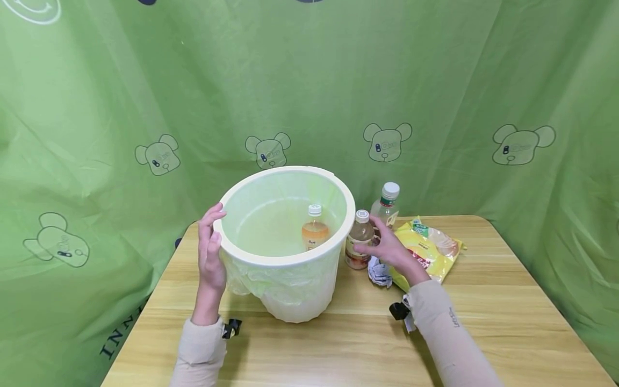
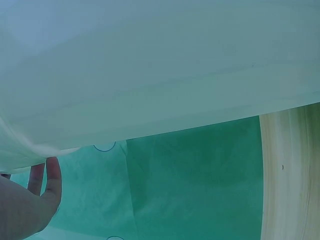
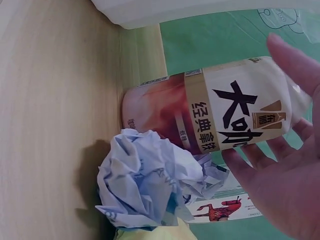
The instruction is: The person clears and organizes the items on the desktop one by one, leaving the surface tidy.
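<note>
A white bin (image 1: 282, 260) with a thin plastic liner stands on the table. Inside it is a bottle of orange drink (image 1: 315, 232) with a white cap. My left hand (image 1: 211, 255) touches the outer left side of the bin's rim with its fingertips. To the right of the bin, a coffee drink bottle (image 3: 225, 107) stands upright on the table. Around its upper part my right hand (image 1: 387, 248) is spread, with fingers against one side and the thumb a little apart from it. Beside the bottle lies a crumpled paper ball (image 3: 145, 182).
A clear bottle with a white cap (image 1: 390, 191) stands behind the right hand. A yellow food packet (image 1: 430, 250) lies to the right on the wooden table (image 1: 488, 322). Green cloth (image 1: 309, 97) hangs around the back and sides.
</note>
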The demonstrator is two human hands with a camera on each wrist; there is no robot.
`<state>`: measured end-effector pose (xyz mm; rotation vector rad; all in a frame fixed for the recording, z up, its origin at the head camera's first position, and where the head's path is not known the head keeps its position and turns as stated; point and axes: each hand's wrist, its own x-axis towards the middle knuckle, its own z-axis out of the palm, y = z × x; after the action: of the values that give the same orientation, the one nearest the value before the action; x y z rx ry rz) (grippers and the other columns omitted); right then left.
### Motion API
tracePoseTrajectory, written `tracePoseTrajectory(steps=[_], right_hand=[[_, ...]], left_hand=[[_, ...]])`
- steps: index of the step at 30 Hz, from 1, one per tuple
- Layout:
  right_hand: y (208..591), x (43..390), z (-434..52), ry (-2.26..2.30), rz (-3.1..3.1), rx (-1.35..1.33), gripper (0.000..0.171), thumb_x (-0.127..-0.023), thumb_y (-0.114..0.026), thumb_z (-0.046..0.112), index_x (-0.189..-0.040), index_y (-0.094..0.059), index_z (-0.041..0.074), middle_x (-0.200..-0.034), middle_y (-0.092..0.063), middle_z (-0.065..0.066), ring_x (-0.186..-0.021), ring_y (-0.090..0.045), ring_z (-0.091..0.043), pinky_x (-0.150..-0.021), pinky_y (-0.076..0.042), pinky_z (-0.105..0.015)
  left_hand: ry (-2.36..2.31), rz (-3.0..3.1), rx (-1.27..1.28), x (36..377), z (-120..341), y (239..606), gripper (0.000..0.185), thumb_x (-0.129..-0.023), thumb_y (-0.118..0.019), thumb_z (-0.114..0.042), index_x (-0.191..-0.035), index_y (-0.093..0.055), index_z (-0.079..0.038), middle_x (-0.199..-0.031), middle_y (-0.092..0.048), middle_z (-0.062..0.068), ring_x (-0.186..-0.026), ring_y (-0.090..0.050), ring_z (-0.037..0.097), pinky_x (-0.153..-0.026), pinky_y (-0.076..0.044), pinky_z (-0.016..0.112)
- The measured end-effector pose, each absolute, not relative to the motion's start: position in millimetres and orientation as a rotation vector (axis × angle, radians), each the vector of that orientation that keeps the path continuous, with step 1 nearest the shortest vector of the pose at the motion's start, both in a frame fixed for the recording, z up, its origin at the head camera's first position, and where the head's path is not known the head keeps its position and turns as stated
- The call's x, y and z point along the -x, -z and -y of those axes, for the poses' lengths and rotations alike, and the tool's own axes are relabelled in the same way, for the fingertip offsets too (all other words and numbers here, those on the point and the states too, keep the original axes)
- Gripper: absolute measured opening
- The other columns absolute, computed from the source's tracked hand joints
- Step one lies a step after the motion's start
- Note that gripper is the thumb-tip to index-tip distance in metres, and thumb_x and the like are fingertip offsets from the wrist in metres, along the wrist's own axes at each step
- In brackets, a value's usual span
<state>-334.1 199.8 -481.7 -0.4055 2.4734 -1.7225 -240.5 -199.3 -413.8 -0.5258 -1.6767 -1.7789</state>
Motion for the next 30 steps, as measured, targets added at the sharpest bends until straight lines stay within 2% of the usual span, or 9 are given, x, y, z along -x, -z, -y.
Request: tracePoseTrajectory(steps=[9,16,30], right_hand=[[484.3,334.9,-199.3,1.663,-2.530,0.323,0.090,-0.090,-0.081,0.020,-0.161,-0.028,0.009,-0.158,-0.039,-0.028,-0.146,-0.037,-0.051,-0.119,-0.032,-0.065],[484.3,335.9,-198.9,1.636,-2.559,0.297,0.087,-0.090,-0.081,0.022,-0.160,-0.031,0.009,-0.155,-0.043,-0.027,-0.143,-0.041,-0.050,-0.117,-0.036,-0.064],[482.7,334.2,-199.0,1.628,-2.574,0.269,0.085,-0.090,-0.081,0.023,-0.159,-0.033,0.009,-0.155,-0.043,-0.027,-0.143,-0.042,-0.051,-0.117,-0.038,-0.062]], left_hand=[[1.786,1.679,0.523,239.8,198.5,412.4,0.051,-0.099,-0.038,-0.028,-0.138,-0.048,0.004,-0.157,-0.038,0.008,-0.147,-0.035,0.030,-0.117,-0.040,0.035],[1.782,1.681,0.517,239.9,198.7,413.1,0.052,-0.098,-0.039,-0.028,-0.138,-0.047,0.004,-0.157,-0.038,0.008,-0.147,-0.035,0.030,-0.117,-0.040,0.036],[1.773,1.681,0.504,239.7,197.7,411.6,0.053,-0.098,-0.039,-0.029,-0.137,-0.046,0.006,-0.157,-0.039,0.008,-0.148,-0.035,0.029,-0.117,-0.039,0.035]])
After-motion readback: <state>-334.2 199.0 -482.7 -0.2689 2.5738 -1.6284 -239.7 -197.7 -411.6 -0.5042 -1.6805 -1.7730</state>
